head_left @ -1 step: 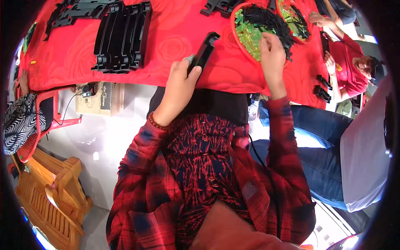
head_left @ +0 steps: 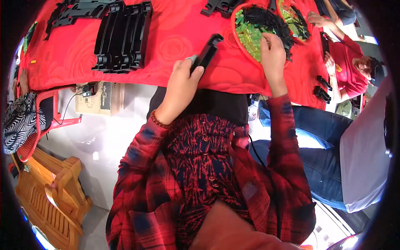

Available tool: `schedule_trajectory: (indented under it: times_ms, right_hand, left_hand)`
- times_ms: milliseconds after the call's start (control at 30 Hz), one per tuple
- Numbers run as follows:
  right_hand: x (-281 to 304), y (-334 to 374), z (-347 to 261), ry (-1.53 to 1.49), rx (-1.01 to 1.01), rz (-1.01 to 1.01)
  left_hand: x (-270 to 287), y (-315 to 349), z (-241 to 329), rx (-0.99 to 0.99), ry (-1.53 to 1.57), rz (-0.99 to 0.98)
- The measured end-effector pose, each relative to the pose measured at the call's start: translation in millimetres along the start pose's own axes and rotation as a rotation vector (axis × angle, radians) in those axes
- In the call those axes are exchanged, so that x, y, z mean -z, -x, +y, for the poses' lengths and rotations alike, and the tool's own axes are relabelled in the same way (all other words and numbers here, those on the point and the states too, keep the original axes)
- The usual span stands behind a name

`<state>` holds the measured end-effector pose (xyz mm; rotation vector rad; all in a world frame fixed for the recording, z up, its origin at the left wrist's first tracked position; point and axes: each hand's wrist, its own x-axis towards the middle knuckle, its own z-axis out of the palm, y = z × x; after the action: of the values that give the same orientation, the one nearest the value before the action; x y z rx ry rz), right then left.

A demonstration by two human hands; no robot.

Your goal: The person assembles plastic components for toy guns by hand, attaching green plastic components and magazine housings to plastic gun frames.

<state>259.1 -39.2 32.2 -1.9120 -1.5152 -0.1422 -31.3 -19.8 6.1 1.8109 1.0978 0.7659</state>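
A long black plastic part (head_left: 207,53) is gripped in my left hand (head_left: 182,83), its far end tilted up to the right over the red tablecloth. My right hand (head_left: 273,58) is over the near right side of a red-rimmed basket (head_left: 234,31). Its fingers are curled together, and whatever they may hold is hidden. Inside that basket lie small yellow-green translucent pieces (head_left: 250,38) on the left and small black pieces (head_left: 266,18) on the far and right side.
Similar long black parts (head_left: 121,37) are stacked left of my left hand. More black parts (head_left: 81,12) lie at the far left. A second basket (head_left: 306,40) adjoins the first. Other people's hands (head_left: 318,20) rest near the table's right side. Below stand a cardboard box (head_left: 93,104) and wooden chair (head_left: 54,196).
My left hand and the black part have shifted slightly to the right. My right hand stays at the basket, almost unmoved.
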Motion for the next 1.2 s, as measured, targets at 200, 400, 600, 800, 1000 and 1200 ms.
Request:
schedule_trajectory:
  times_ms: [200, 400, 600, 800, 1000, 1200]
  right_hand:
    - [-10, -15, 2, 0.267, 0.088, -0.109]
    - [-19, -18, 9, 0.323, 0.03, -0.171]
    - [-20, -18, 7, 0.353, 0.001, -0.208]
    - [-23, -13, 2, 0.317, -0.013, -0.159]
    - [-21, -16, 1, 0.358, 0.082, -0.143]
    - [-18, -17, 0, 0.404, 0.166, -0.016]
  left_hand:
    - [-14, -5, 13, -0.105, -0.259, 0.117]
    - [-11, -7, 8, -0.151, -0.319, 0.203]
    - [-5, -2, 11, -0.137, -0.314, 0.188]
    - [-4, 8, 6, -0.158, -0.3, 0.16]
    - [-1, 14, 5, -0.161, -0.23, 0.158]
    - [-1, 15, -1, -0.191, -0.178, 0.158]
